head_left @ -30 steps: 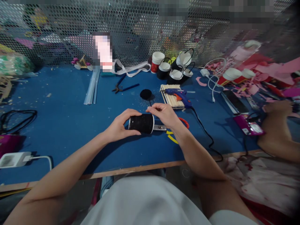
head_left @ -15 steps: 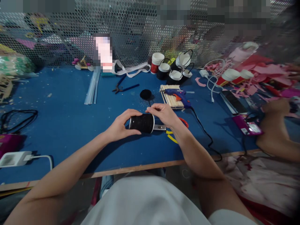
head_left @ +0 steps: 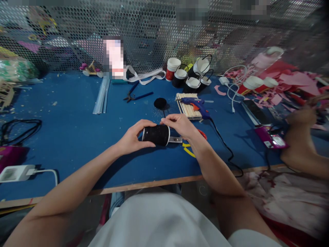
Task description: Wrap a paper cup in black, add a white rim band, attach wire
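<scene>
A paper cup wrapped in black (head_left: 158, 134) lies on its side above the blue table, its white rim facing right. My left hand (head_left: 135, 137) is closed around its base end, thumb below and fingers on top. At the upper edge of the rim, my right hand (head_left: 178, 124) pinches the lower end of a thin black stem (head_left: 164, 113). This stem runs up toward a fuzzy black round piece (head_left: 160, 103) on the table; whether they are joined is hard to tell. Scissors (head_left: 175, 139) with red and yellow on the handles lie partly hidden under my right wrist.
Behind my hands are a blue glue gun (head_left: 194, 103) on wooden sticks (head_left: 189, 111), pliers (head_left: 133, 97), clear glue sticks (head_left: 101, 97) and several black cups with handles (head_left: 192, 84). Pink scraps (head_left: 290, 82) and another person's arm (head_left: 300, 140) are at right.
Both hands keep their hold, with almost no movement of the cup. At the right, the other person's hand has shifted slightly.
</scene>
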Demonstrator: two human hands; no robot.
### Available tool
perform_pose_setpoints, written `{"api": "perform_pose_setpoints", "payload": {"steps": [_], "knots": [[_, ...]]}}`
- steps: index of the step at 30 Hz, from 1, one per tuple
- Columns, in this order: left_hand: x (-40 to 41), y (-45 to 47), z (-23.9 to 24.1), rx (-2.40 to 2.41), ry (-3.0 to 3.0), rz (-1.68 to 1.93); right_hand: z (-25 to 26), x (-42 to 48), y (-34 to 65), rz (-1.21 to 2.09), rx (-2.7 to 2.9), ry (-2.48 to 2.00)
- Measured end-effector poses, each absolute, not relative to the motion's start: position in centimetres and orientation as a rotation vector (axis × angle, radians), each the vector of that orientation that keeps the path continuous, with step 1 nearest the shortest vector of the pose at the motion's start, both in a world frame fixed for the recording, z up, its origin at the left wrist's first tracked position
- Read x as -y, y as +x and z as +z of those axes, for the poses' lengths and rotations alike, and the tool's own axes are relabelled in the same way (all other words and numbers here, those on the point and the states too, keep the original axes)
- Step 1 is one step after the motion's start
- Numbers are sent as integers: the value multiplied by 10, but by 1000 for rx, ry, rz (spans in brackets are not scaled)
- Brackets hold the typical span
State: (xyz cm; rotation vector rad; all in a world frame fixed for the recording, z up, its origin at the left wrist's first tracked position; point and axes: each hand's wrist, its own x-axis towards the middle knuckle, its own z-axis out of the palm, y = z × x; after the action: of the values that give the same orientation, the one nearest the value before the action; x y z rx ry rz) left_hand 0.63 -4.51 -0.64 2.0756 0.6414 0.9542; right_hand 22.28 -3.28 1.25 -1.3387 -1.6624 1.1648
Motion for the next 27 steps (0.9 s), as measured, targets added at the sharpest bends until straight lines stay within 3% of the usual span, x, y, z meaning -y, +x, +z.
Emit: {"api": "perform_pose_setpoints", "payload": {"steps": [7,14,27], "knots": [[44,9,-9,-681,2124,1016,25,37,231,1081,1559,-1469],[44,14,-8,-757,2226,1078,28,48,227,1455,1643,-1357],[30,23,2,-902,1999,923,27,57,225,1255,1581,-1287]]}}
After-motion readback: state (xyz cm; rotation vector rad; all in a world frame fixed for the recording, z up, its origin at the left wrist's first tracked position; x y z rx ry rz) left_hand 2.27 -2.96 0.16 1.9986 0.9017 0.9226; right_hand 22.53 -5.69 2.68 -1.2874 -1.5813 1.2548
